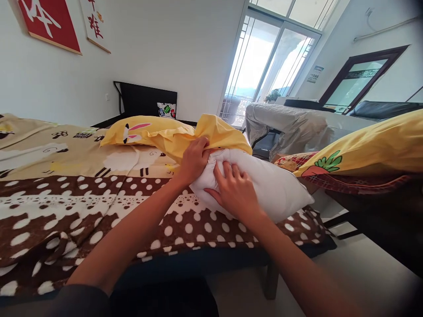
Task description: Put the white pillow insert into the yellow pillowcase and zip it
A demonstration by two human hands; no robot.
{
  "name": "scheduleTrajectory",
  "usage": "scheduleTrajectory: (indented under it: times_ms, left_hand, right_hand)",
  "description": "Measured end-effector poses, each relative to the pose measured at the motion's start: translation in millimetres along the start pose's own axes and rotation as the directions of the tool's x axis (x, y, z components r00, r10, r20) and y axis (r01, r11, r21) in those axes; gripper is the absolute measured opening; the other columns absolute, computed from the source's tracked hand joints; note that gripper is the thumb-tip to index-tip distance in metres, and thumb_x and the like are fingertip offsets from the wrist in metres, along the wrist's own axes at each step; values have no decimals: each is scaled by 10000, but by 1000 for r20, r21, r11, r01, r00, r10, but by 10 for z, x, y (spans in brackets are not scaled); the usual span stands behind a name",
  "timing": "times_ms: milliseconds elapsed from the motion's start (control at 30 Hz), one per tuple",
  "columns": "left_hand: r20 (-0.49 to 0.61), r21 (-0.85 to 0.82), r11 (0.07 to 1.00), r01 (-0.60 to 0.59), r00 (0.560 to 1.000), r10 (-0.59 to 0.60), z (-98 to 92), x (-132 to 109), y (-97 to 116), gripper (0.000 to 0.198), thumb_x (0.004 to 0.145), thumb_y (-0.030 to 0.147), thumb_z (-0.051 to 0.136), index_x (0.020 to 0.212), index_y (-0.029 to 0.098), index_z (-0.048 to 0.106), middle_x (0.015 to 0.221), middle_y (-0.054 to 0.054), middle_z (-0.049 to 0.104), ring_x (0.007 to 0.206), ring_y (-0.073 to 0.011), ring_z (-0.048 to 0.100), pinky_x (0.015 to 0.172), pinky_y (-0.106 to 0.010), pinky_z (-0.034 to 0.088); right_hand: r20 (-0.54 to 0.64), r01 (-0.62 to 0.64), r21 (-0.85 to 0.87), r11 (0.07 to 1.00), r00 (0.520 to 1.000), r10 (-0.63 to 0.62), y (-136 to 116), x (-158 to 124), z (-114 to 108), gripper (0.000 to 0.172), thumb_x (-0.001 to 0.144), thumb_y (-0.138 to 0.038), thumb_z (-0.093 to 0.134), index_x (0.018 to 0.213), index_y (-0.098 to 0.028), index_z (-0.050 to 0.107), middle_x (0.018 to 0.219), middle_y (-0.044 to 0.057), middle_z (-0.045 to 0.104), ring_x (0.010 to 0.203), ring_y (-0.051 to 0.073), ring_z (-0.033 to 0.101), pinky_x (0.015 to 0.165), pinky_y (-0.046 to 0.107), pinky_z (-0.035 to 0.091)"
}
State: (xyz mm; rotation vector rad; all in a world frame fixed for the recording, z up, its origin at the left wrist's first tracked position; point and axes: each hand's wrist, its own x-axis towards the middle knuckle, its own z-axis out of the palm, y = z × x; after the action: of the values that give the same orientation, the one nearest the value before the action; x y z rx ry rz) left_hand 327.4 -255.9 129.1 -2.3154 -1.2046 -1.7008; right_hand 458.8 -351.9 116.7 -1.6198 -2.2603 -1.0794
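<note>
A white pillow [264, 187] lies on the bed near its front edge, its far end partly covered by a yellow pillowcase [218, 130]. My left hand [194, 162] is closed on the bunched opening of the pillowcase, at the pillow's left end. Just to the right, my right hand [236, 187] grips the white pillow, thumb and fingers sinking into its fabric. What lies under the fingertips is hidden.
A brown polka-dot blanket with sheep patterns [139, 189] covers the bed. Behind my hands lies a yellow pillow with a rabbit print [132, 127]. At right, a yellow cushion with a carrot print [373, 145] rests on dark furniture. Plastic-covered furniture [287, 119] stands beyond.
</note>
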Motion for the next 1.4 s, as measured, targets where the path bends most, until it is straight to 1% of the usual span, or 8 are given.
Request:
scheduleTrajectory:
  times_ms: [200, 333, 433, 533, 700, 833, 1167, 1400]
  left_hand:
    - [-5, 186, 950, -252, 966, 257, 79, -190, -6, 124, 903, 147, 391, 872, 169, 508, 849, -65, 570, 839, -187, 529, 754, -281, 420]
    - [-5, 407, 763, -502, 834, 551, 197, -300, 25, 196, 914, 117, 351, 831, 166, 521, 710, -45, 535, 704, -184, 488, 666, -296, 374]
    - [-18, 498, 664, -557, 760, 650, 254, -328, 55, 136, 898, 113, 407, 893, 152, 538, 716, -46, 544, 688, -187, 474, 660, -310, 362]
    - [-37, 557, 650, -518, 766, 642, 263, -320, 23, 118, 873, 126, 472, 963, 144, 547, 816, -71, 583, 742, -205, 486, 699, -330, 372]
    - [-213, 555, 790, -260, 874, 437, 322, -282, -105, 76, 854, 149, 480, 834, 159, 553, 792, -82, 577, 746, -223, 481, 698, -338, 372]
    - [-212, 451, 871, -194, 925, 315, 428, -254, -139, 44, 815, 181, 504, 800, 166, 542, 766, -73, 577, 764, -229, 501, 707, -333, 392]
    - [-429, 88, 949, -304, 848, 312, 628, -273, 128, 164, 770, 46, 452, 835, 198, 450, 781, -42, 530, 765, -182, 490, 704, -282, 435]
    - [-445, 35, 931, -363, 828, 340, 699, -286, 178, 198, 782, 23, 408, 868, 201, 426, 753, -15, 493, 711, -148, 494, 632, -237, 430]
  right_hand:
    - [4, -119, 12, 993, 993, 119, 44, 301, 126, 503, 890, -431, 426, 1205, -53, 528, 1109, 259, 586, 977, 349, 525, 728, 405, 386]
    - [97, -254, 21, 967, 963, 251, 148, 342, 263, 349, 889, -283, 381, 816, -84, 659, 804, 220, 636, 828, 322, 551, 683, 405, 349]
    - [32, -314, 26, 949, 949, 313, 241, 254, 342, 381, 900, -321, 372, 798, -96, 661, 808, 208, 637, 847, 323, 544, 706, 412, 339]
    - [-99, -340, 24, 940, 935, 340, 336, 152, 386, 515, 913, -483, 341, 870, -72, 648, 897, 221, 630, 901, 325, 532, 762, 415, 349]
    - [-187, -344, 64, 937, 918, 349, 477, 29, 438, 603, 896, -580, 336, 889, -46, 617, 941, 241, 617, 948, 328, 526, 855, 427, 359]
    - [-299, -259, 154, 954, 907, 295, 483, -184, 512, 569, 868, -573, 418, 1009, -48, 584, 1021, 232, 606, 1036, 339, 514, 911, 448, 376]
    - [-459, -274, 27, 961, 851, 255, 156, -726, 468, 573, 838, -395, 574, 1337, -136, 465, 1342, 232, 475, 1264, 380, 401, 996, 527, 314]
    - [-263, -206, -9, 978, 945, 197, 231, -539, 504, 548, 901, -441, 450, 1371, -159, 446, 1389, 217, 444, 1281, 357, 372, 928, 478, 311]
